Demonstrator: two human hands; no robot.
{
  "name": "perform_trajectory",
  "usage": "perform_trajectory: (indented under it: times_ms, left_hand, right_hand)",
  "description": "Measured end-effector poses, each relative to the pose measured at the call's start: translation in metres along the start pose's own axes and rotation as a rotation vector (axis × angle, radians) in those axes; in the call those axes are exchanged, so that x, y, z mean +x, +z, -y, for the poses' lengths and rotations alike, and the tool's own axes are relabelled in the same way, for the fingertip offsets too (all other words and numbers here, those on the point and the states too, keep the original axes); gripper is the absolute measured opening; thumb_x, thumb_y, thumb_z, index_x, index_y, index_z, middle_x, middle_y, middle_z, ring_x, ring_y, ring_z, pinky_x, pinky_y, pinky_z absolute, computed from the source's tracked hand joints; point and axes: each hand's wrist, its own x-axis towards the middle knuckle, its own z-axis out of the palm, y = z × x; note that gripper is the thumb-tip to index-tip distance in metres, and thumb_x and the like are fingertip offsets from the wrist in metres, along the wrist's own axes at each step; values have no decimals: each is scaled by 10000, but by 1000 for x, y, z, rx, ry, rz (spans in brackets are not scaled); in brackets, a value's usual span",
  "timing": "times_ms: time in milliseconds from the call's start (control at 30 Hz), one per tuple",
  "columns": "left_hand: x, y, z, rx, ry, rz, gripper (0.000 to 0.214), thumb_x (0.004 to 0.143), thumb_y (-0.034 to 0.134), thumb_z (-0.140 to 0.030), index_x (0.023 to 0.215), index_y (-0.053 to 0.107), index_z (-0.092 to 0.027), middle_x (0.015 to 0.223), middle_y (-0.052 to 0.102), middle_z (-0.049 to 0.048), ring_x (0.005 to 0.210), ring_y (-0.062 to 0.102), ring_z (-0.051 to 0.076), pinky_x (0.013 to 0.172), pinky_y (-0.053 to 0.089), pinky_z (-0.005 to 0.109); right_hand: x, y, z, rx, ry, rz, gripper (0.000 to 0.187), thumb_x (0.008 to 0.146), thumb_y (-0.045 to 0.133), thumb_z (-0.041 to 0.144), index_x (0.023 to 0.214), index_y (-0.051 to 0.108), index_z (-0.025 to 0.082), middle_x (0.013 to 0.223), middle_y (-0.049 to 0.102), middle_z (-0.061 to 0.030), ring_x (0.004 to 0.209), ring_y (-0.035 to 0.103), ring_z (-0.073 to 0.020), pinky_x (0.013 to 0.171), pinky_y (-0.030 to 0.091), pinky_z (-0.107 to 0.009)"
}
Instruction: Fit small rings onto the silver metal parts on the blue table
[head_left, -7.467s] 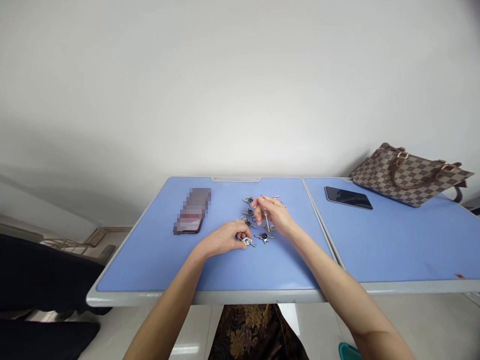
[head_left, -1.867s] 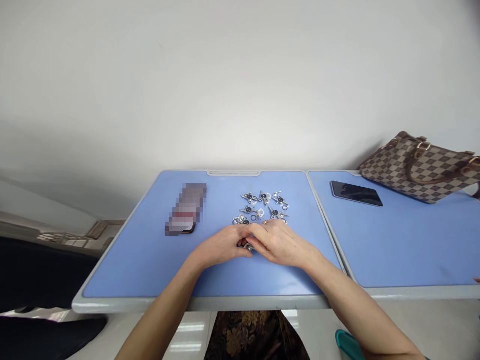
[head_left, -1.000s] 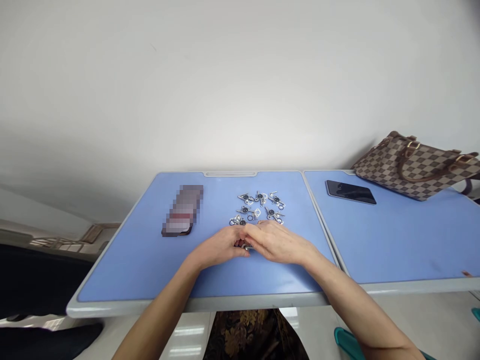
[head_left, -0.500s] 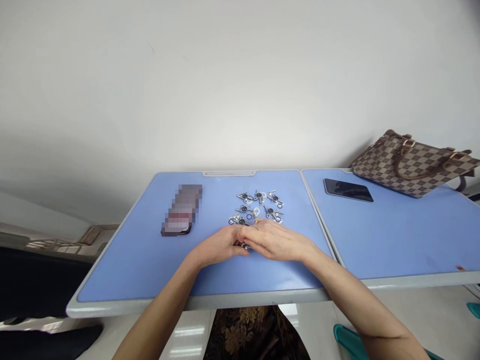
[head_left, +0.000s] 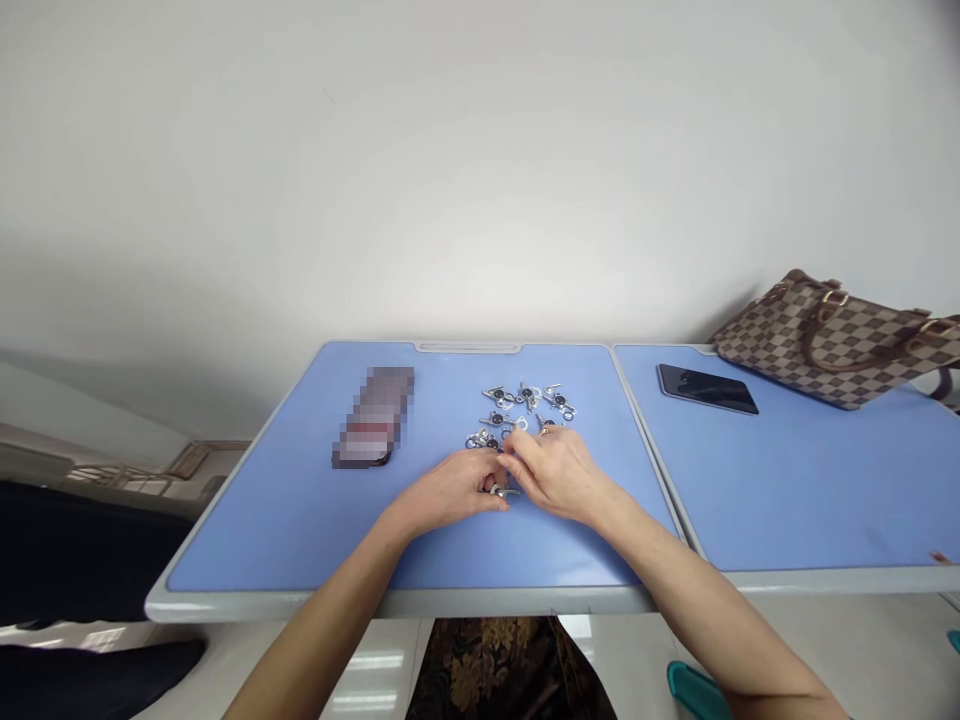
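Left hand (head_left: 454, 488) pinches the metal part (head_left: 503, 491) at its three o'clock. Right hand (head_left: 561, 472), at the part's two o'clock, is curled; grip cannot be told. Part appears light, rigid, probably slippery; best held by its body.
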Motion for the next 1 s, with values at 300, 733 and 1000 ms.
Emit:
perform_trajectory:
  times_ms: [300,733,1000]
  left_hand:
    - [0,4,-2,2,-19,-71,171,777,610,-248,719,465,-177,711,487,-39,636,418,118,592,315,256]
    - [0,6,2,-34,-2,-42,158,806,616,-255,757,487,-179,746,507,-27,686,458,139,630,341,264]
    - [-2,-1,-1,-86,46,7,67,798,602,-186,780,540,-171,779,559,-10,736,502,154,695,380,272]
  right_hand:
    - [0,-1,13,186,102,30,111,976,355,186,1012,461,183,710,682,-11,579,607,-158,567,331,-258]
    - [4,-11,6,143,-17,184,161,973,301,136,1080,420,147,775,685,-55,629,606,-170,627,404,-294]
    - [2,-10,1,187,-98,178,134,978,302,149,1047,416,160,813,644,-62,671,570,-164,652,409,-294]
